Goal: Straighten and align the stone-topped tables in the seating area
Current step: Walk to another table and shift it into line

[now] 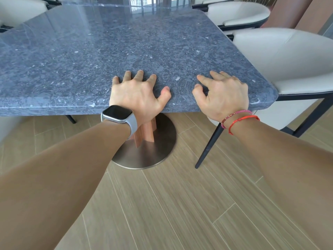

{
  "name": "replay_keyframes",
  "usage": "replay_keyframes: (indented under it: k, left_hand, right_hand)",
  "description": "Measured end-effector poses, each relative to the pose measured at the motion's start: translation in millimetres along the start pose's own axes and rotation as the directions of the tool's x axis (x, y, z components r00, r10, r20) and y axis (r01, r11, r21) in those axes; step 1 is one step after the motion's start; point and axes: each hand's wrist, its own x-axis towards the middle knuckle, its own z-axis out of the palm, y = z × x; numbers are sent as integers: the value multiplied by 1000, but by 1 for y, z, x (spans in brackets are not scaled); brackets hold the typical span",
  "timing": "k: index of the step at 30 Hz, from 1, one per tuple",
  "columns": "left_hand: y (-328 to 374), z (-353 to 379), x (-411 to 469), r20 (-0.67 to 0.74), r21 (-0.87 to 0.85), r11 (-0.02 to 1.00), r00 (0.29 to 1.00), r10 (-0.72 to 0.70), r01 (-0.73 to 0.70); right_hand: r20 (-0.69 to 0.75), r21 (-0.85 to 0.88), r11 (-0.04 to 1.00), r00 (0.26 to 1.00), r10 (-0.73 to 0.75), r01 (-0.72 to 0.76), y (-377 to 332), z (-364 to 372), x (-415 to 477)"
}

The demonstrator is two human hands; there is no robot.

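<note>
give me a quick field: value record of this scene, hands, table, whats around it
left hand: flat on the table top near its front edge, fingers spread
right hand: on the top by the front right corner
stone-topped table: grey, glossy, rounded corners
base: round metal disc, reddish column
chair: cream seat, dark legs, close by the table's right side
second table: beyond the far edge
floor: wood-look planks

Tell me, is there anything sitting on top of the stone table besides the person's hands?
No, the stone table carries only the left hand and right hand, both spread flat near its front edge.
</note>
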Motion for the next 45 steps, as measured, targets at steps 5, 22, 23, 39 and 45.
replay_keyframes:
  k: [5,22,23,39,45]
  left_hand:
    - [5,3,4,-12,6,1000,1000,-2,2]
    - [7,-3,-4,10,-111,992,998,-59,60]
    - [7,-5,-3,40,-117,991,997,-63,67]
    - [-65,-148,-66,281,-856,410,949,-146,316]
    - [-107,-201,-106,300,-933,155,940,-164,324]
  right_hand:
    - [-31,3,1000,999,-19,20,7,2,3]
    - [125,-19,1000,992,12,-10,13,3,4]
    - [160,-35,999,987,15,-9,12,2,4]
    - [700,478,646,702,129,-595,-80,-124,17]
    - [697,570,482,702,145,-666,-151,-181,10]
